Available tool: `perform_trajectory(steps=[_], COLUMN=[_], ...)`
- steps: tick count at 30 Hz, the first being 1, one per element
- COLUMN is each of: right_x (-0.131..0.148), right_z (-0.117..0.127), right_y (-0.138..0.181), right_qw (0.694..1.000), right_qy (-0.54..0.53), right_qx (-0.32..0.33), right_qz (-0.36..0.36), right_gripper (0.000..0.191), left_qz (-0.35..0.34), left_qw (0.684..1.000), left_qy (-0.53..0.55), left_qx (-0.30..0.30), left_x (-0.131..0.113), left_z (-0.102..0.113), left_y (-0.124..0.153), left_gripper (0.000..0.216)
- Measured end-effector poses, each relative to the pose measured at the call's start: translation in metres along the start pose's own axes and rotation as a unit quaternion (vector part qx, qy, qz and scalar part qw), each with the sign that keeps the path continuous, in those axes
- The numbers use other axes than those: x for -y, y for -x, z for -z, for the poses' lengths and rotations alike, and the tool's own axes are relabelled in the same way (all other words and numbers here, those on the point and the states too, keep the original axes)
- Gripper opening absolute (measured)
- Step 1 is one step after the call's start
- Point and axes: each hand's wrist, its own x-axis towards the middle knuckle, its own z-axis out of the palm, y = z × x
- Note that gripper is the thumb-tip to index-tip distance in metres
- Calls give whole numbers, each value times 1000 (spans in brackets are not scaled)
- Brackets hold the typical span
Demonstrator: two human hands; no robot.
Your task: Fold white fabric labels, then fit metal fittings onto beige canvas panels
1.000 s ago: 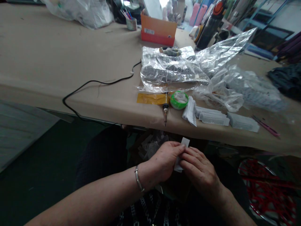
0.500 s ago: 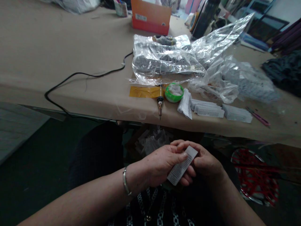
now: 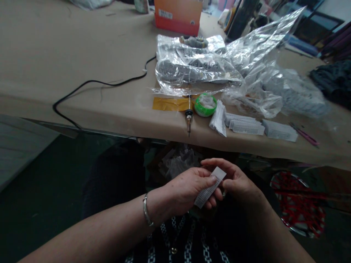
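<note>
left hand (image 3: 189, 190) pinches printed slip (image 3: 207, 192)

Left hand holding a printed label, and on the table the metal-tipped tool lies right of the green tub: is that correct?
Not quite: in the head view, the metal-tipped tool lies left of the green tub. The left hand does hold the printed label.

two hands (image 3: 188, 190), one visible held label (image 3: 208, 191), three label piles (image 3: 245, 126), one green tub (image 3: 204, 110), one orange box (image 3: 178, 22)
</note>
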Motion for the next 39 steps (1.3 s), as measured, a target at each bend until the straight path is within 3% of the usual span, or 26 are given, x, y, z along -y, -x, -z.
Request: perform_trajectory(steps=[2, 3, 6, 8, 11, 23, 26, 31, 35, 39], right_x=[6, 8, 11, 10, 8, 5, 5, 6, 7, 7], right_z=[-4, -6, -12, -16, -19, -25, -28, -30, -32, -32], right_y=[4, 6, 10, 11, 9, 2, -2, -7, -10, -19], right_qw=[988, 968, 864, 814, 790, 818, 820, 832, 865, 935], right_qy=[126, 209, 440, 515, 549, 514, 500, 495, 432, 285], right_qx=[-70, -105, -164, -172, -162, -157, -183, -153, -197, -193], right_qz=[52, 89, 180, 208, 221, 206, 210, 198, 162, 84], right_gripper=[51, 50, 49, 46, 40, 41, 45, 35, 44, 33], left_qz=[-14, -20, -36, -45, -53, -74, -80, -93, -100, -121], left_qw=[1000, 999, 998, 997, 997, 994, 994, 991, 990, 986], left_qy=[11, 14, 17, 15, 15, 24, 26, 24, 19, 5], left_qx=[-15, -27, -53, -57, -53, -74, -75, -88, -92, -111], left_x=[-3, -4, -6, -6, -5, -5, -5, -7, -8, -9], left_z=[0, 0, -1, 0, 1, 5, 8, 11, 11, 12], left_y=[1, 2, 2, 1, 0, 1, 1, 4, 7, 8], left_gripper=[25, 24, 24, 25, 27, 26, 28, 30, 31, 32])
